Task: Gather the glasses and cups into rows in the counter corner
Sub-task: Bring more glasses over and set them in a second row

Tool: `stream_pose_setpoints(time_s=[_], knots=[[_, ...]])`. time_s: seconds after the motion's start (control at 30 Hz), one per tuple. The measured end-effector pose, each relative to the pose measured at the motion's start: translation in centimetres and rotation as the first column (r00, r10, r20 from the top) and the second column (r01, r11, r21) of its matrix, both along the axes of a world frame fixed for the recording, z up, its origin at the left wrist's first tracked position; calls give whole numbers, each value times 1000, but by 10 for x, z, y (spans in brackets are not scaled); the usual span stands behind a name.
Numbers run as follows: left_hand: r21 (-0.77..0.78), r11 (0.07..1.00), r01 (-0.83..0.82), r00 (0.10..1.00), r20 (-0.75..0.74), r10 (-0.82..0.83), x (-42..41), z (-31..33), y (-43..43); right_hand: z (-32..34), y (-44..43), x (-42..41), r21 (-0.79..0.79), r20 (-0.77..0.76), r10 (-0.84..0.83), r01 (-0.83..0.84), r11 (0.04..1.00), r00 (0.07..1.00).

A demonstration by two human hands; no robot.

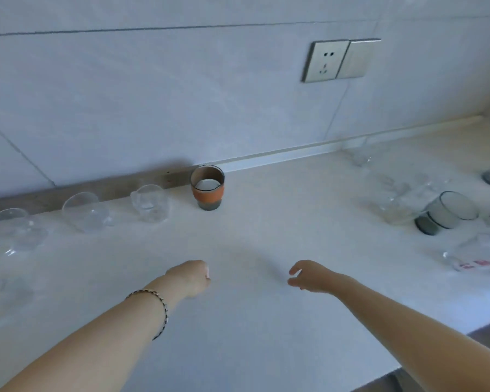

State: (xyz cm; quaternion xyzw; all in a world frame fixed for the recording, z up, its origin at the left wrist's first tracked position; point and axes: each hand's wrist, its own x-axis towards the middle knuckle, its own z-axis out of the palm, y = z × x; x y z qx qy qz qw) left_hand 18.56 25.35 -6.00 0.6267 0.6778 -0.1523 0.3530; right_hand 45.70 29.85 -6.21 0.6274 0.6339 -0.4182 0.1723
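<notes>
Left hand (191, 278) hangs over the bare middle of the bench (266, 227) with its fingers curled under into a loose fist, and nothing shows in it. The right hand (311, 277), just beside it, has its thumb and fingers relaxed and slightly parted, and it is empty too. Ahead of the left hand, against the wall, stands a cup (207, 188) with an orange band. Further out to that hand's left, three round glasses (84, 212) sit along the wall, spaced apart rather than touching. They make a loose line more than a finished row. Out past the right hand, toward what looks like the corner, a bunch of glasses (399, 202) crowds beside a dark-based glass (447, 213); blur hides the count. By my reading, the pieces on the left need carrying across to join them. There is generous open room between and ahead of both hands. The bench's front edge runs close behind the right forearm, and the printed glass (475, 258) near that edge looks the easiest to knock.
</notes>
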Motion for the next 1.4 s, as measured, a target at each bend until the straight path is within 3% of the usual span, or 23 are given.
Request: stream_pose_setpoints(time_s=[0.27,0.37,0.47,0.57,0.63,0.77,0.9,1.07,1.23,1.4], knots=[[-47,994,102,995,25,-100,183,-13,67,30,72,218,117,163,-34,15,993,986],[-62,986,153,988,28,-151,225,-16,87,39,104,269,347,145,-133,76,935,981],[-76,986,150,989,16,-149,249,-15,103,44,136,304,594,159,-200,67,801,967],[-82,989,125,992,-8,-126,259,-12,111,45,164,329,552,322,-245,29,833,914],[-83,990,114,993,-24,-117,258,-12,112,41,174,338,460,351,-290,106,882,891],[-102,992,75,997,-23,-78,247,-19,113,31,176,343,448,221,-365,238,862,905],[-124,991,39,999,-11,-41,235,-24,110,38,170,339,475,266,-396,238,847,879],[-87,996,-7,1000,2,7,216,-18,102,74,157,313,518,364,-279,56,854,889],[-32,995,-99,995,28,100,178,-3,76,108,138,246,460,456,-59,-178,870,888],[-3,974,-225,973,54,225,95,10,21,111,96,130,414,382,144,-309,856,913]])
